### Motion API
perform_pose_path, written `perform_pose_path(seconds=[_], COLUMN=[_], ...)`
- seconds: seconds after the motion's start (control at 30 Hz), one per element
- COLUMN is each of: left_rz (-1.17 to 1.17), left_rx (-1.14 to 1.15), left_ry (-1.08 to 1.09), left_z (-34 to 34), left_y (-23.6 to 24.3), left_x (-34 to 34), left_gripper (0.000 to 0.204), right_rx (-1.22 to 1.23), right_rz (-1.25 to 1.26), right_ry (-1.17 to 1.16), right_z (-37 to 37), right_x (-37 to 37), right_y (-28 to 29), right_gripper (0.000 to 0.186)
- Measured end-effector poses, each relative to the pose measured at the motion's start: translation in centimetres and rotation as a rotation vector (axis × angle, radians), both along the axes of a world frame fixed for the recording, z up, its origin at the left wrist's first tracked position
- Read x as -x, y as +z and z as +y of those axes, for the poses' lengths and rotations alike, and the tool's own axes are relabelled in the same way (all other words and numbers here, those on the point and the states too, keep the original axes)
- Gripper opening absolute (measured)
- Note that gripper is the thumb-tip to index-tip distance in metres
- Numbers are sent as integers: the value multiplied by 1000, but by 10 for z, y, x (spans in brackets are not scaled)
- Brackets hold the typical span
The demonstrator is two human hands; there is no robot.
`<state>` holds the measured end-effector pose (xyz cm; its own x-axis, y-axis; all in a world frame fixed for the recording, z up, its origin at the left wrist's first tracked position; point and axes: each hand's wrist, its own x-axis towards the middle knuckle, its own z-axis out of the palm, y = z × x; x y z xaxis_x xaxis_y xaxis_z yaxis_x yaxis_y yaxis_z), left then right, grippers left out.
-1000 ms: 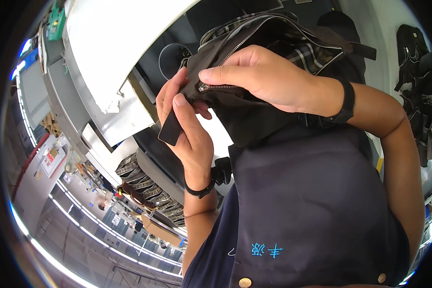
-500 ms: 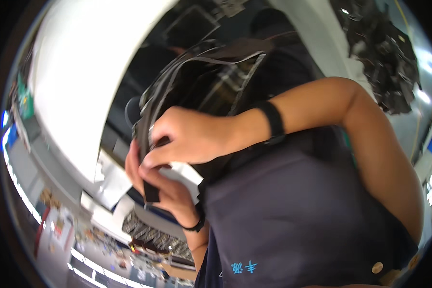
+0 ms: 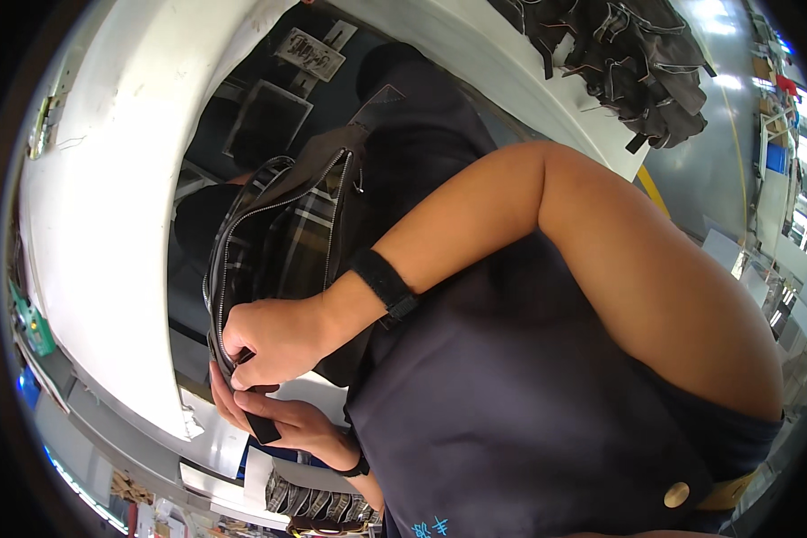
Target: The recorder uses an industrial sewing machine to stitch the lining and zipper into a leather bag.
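A dark bag (image 3: 332,152) stands with its long zipper (image 3: 221,269) undone, so its plaid lining (image 3: 305,235) shows inside. My right hand (image 3: 278,339) reaches across from the right, and its fingers are closed on the bag's zippered edge at the near end. Just below it, my left hand (image 3: 287,423) grips the same end of the bag, with the thumb on the near side and fingers round the outside. A short black tab (image 3: 262,428) sticks out beside the left thumb. Both wrists wear black bands. My right fingers hide whatever small part they pinch.
A white work surface (image 3: 99,224) curves along the left. Several dark bag pieces (image 3: 637,72) are heaped on a pale table at the upper right. Folded plaid pieces (image 3: 318,498) lie at the bottom. Beyond the bag are a dark panel and metal plates (image 3: 309,56).
The view has shifted, and the bag and both hands appear farther left and lower. Both hands keep their hold at the same end of the bag.
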<state>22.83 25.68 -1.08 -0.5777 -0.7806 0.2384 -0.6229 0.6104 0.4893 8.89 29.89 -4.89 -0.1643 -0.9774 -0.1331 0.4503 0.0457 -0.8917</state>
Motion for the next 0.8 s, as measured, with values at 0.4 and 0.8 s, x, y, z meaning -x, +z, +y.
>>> perform_pose_path(seconds=[0.4, 0.8], left_rz=[63, 571], left_rx=[-208, -405], left_ry=[29, -83], left_z=[8, 6], left_y=[7, -4], left_x=[-3, 5], left_gripper=[52, 55], right_rx=[49, 209], right_rz=[204, 279], right_ry=[-1, -140], right_z=[8, 7], right_x=[7, 4], right_y=[9, 25], right_gripper=[28, 33])
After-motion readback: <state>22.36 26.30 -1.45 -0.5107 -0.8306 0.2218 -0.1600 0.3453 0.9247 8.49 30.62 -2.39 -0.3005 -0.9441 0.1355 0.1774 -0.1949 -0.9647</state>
